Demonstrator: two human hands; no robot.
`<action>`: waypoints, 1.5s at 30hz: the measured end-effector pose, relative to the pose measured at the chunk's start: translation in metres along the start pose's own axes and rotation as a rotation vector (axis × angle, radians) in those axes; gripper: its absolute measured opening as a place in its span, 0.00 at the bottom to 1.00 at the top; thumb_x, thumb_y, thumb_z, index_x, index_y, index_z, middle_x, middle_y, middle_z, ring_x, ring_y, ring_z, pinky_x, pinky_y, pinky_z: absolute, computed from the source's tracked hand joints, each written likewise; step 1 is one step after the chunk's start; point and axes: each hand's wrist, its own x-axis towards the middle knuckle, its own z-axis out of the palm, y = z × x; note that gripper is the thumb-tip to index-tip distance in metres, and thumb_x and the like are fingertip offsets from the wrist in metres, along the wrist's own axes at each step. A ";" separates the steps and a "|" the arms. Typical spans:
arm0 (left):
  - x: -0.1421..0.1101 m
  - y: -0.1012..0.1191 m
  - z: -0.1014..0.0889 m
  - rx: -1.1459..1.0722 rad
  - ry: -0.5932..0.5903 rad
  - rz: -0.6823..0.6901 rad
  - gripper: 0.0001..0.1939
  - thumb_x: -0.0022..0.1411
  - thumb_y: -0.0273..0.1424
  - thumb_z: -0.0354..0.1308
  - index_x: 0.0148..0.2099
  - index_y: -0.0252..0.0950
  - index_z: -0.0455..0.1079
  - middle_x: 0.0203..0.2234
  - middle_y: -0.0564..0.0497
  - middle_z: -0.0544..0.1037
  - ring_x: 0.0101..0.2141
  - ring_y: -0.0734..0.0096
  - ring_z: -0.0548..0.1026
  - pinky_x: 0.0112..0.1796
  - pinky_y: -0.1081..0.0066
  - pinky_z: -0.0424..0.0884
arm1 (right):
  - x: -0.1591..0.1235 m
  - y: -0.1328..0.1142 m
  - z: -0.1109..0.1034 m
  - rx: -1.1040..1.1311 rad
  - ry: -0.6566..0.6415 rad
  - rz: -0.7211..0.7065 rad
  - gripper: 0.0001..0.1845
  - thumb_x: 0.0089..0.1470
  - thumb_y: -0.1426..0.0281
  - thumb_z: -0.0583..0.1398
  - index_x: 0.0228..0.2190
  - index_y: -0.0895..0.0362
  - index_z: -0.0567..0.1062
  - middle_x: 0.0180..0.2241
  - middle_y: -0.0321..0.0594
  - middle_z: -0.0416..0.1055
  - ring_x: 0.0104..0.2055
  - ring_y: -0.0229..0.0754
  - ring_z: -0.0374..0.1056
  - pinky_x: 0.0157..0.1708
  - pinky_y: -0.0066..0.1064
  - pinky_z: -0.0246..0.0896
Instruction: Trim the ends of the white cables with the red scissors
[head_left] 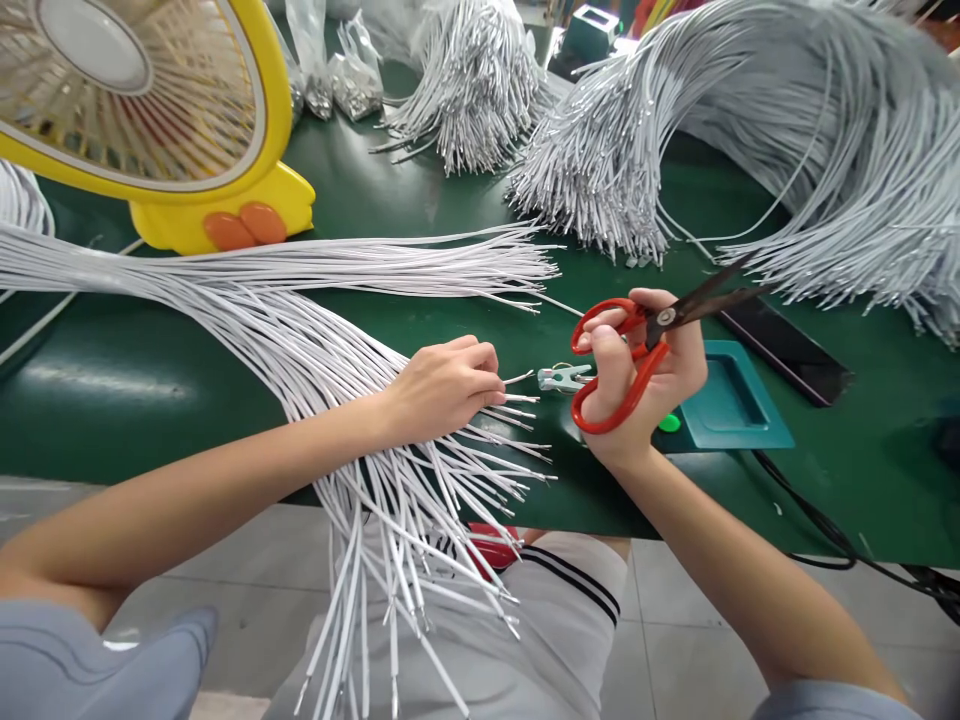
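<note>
My left hand (450, 388) is closed in a pinch on a white wire (516, 379), whose end pokes out past the fingertips. Beneath that hand a fanned-out bundle of white wires (292, 340) spreads over the table edge and hangs above my lap. In my right hand (675, 370) are red-handled scissors (666, 318), fingers through the loops, dark blades parted and pointing right. A small pale clip (561, 377) lies between my hands, partly behind the scissor handles. Behind the left hand, a second bunch of wires (450, 268) lies straight along the table.
A yellow fan (225, 215) stands at the back left. Grey-white wire coils (720, 90) fill the back right, beside another wire heap (480, 100) and bags of metal parts (352, 85). A teal tray (735, 395), a dark phone (787, 350) and black cables (810, 510) lie right.
</note>
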 end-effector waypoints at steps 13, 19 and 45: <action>0.011 -0.041 -0.039 0.551 -0.027 -0.269 0.13 0.64 0.25 0.48 0.37 0.32 0.74 0.33 0.45 0.76 0.38 0.62 0.74 0.35 0.68 0.66 | 0.001 -0.003 0.001 0.077 -0.001 0.050 0.10 0.48 0.72 0.63 0.36 0.52 0.73 0.23 0.31 0.67 0.24 0.35 0.66 0.27 0.30 0.66; 0.013 -0.062 -0.035 0.589 -0.020 -0.409 0.14 0.63 0.22 0.45 0.40 0.30 0.73 0.38 0.43 0.74 0.41 0.61 0.73 0.36 0.68 0.67 | -0.001 -0.004 0.001 0.070 -0.001 0.019 0.10 0.47 0.71 0.63 0.35 0.51 0.73 0.22 0.32 0.68 0.23 0.36 0.65 0.25 0.31 0.65; -0.002 0.010 -0.012 -0.523 0.007 0.173 0.10 0.62 0.30 0.54 0.35 0.31 0.76 0.27 0.47 0.73 0.24 0.77 0.67 0.26 0.77 0.63 | 0.008 -0.003 0.004 0.017 0.071 -0.034 0.10 0.50 0.70 0.61 0.37 0.54 0.70 0.24 0.31 0.66 0.26 0.35 0.66 0.28 0.30 0.64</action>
